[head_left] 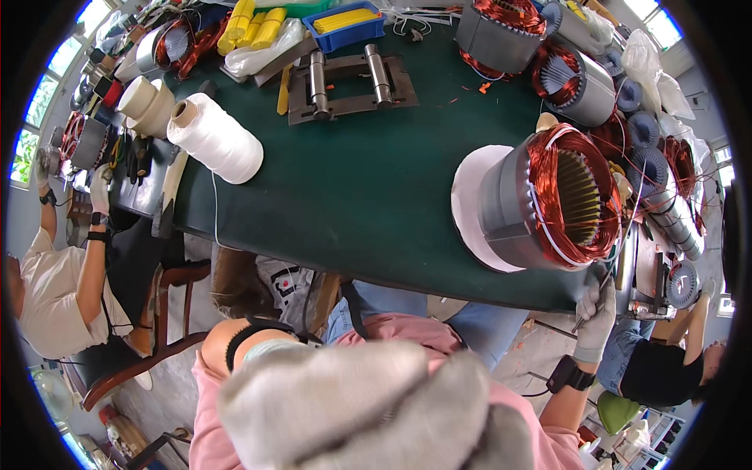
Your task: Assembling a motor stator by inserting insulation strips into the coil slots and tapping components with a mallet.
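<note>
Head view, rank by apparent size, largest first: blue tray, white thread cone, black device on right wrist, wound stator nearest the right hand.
1. Wound stator
2. White thread cone
3. Blue tray
4. Black wrist device

Apparent size only; the tray sits farther off.

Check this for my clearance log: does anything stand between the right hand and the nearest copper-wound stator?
Nothing visible does: the right hand, closed on a thin rod, sits just below the stator in the picture.

Windows [64, 56] on 2 sides glare, the left hand [337, 403] blurs, and edges bend.
</note>
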`<action>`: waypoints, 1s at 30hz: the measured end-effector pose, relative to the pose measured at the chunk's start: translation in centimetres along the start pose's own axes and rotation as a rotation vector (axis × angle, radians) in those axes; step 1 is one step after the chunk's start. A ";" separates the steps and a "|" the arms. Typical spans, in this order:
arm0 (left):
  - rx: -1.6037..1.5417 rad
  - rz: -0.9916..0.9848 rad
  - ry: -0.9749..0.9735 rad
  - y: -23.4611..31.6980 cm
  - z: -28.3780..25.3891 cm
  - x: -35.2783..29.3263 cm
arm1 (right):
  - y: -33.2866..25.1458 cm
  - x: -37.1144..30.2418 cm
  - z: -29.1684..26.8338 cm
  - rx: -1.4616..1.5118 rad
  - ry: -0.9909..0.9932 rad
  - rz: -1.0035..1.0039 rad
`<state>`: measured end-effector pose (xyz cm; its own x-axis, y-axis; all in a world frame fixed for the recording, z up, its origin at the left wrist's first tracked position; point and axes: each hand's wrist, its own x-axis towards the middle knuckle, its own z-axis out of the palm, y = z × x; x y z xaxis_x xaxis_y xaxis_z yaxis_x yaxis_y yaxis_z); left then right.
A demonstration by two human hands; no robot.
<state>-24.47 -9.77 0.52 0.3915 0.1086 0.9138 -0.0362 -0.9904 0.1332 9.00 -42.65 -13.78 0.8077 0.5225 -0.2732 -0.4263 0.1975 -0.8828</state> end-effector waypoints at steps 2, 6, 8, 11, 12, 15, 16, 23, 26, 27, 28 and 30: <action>0.000 -0.228 -0.091 -1.7 0.5 -1.6 | 0.5 0.8 0.2 -0.005 -0.042 -0.032; 0.237 -0.684 -0.281 -11.7 4.1 -3.9 | 1.4 0.9 0.2 -0.125 0.032 -0.079; 0.195 -1.241 -0.271 -17.2 5.7 -5.2 | 1.6 0.6 0.3 -0.145 0.006 -0.081; 0.089 -1.338 -0.160 -19.8 8.3 -9.1 | 1.7 0.4 0.5 -0.195 0.026 -0.093; 0.078 -1.258 -0.130 -19.8 9.1 -9.9 | 1.7 0.4 0.6 -0.207 0.037 -0.095; -0.196 -1.057 -0.120 -18.4 9.1 -11.5 | 1.7 0.5 0.8 -0.250 0.047 -0.111; -0.318 -1.176 -0.109 -18.7 8.9 -11.1 | 1.7 0.5 0.9 -0.254 0.047 -0.112; 0.456 -0.670 -0.656 -24.4 7.0 -10.8 | 1.6 0.5 1.1 -0.256 0.072 -0.104; 0.888 -0.768 -0.790 -26.0 7.6 -12.0 | 1.6 0.5 1.2 -0.263 0.075 -0.116; 0.944 -0.739 -0.799 -26.3 7.7 -12.2 | 1.5 0.5 1.2 -0.263 0.078 -0.116; 0.969 -0.705 -0.813 -26.6 7.8 -12.2 | 1.5 0.5 1.2 -0.267 0.076 -0.117; 0.996 -0.691 -0.825 -26.7 7.9 -11.9 | 1.6 0.5 1.2 -0.261 0.070 -0.121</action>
<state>-20.88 14.66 -16.93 0.4825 0.8363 0.2603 0.8751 -0.4479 -0.1830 8.26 -41.04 -14.85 0.8762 0.4482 -0.1772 -0.2130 0.0302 -0.9766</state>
